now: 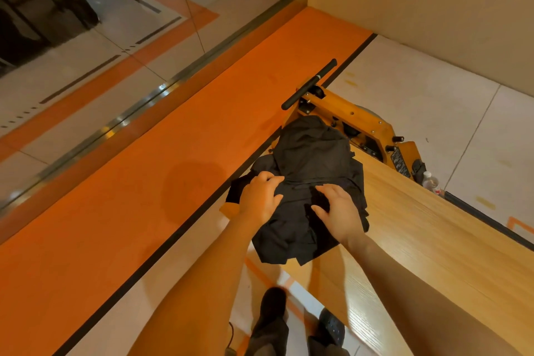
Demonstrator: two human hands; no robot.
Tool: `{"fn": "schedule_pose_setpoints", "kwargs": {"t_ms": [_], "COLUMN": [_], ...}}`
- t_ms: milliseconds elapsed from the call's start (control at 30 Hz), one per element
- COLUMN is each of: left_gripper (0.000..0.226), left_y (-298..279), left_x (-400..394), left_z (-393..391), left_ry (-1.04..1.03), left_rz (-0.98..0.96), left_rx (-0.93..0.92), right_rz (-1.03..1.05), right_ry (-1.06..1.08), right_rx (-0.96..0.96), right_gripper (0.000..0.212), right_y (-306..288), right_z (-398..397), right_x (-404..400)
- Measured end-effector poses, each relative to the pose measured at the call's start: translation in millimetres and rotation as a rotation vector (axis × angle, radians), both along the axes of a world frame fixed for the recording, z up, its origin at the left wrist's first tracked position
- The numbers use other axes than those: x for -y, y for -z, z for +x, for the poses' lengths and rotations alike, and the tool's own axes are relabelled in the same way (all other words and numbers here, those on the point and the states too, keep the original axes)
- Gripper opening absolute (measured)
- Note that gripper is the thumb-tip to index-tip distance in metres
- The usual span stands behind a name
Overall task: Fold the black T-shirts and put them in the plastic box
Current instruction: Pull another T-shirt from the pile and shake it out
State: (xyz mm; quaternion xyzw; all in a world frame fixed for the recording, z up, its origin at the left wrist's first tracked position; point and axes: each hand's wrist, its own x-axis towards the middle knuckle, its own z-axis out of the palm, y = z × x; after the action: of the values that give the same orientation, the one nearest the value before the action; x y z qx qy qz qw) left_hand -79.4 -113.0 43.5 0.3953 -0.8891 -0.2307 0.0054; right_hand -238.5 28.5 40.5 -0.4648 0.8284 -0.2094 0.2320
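Observation:
A heap of black T-shirts lies crumpled at the left end of a wooden table, partly hanging over its edge. My left hand rests on the left side of the heap, fingers curled into the cloth. On the near right part of the heap my right hand lies with fingers spread and pressing down. No plastic box is in view.
A yellow wooden machine with a black handle bar stands just beyond the heap. A plastic bottle sits by the table's far edge. Orange and white floor runs on the left, beside a glass wall. My feet show below.

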Motion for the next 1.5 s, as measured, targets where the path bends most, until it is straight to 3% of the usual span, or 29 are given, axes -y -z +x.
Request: {"fn": "schedule_pose_setpoints", "kwargs": {"t_ms": [600,933,1233,1400,1500], "left_gripper": [0.046,0.042,0.036,0.035,0.027], "left_y": [53,25,30,31,29], "left_x": [-34,1,7,13,12], "left_z": [42,-17,-52,-52,-37], "left_ry": [0.049,0.079,0.115,0.08,0.112], "left_rz": [-0.034,-0.159,-0.175,-0.155,-0.172], "left_rx": [0.107,-0.061,0.096,0.033,-0.097], "right_rz": [0.194,0.087,0.068,0.062,0.045], "right_ry": [0.068,0.133,0.154,0.136,0.138], "right_rx": [0.008,-0.003,-0.049,-0.062,-0.055], "right_gripper": [0.054,0.05,0.05,0.049,0.049], "right_y": [47,34,27,24,24], "right_z": [36,22,4,-3,-5], "right_x": [-51,-49,-53,-47,-41]}}
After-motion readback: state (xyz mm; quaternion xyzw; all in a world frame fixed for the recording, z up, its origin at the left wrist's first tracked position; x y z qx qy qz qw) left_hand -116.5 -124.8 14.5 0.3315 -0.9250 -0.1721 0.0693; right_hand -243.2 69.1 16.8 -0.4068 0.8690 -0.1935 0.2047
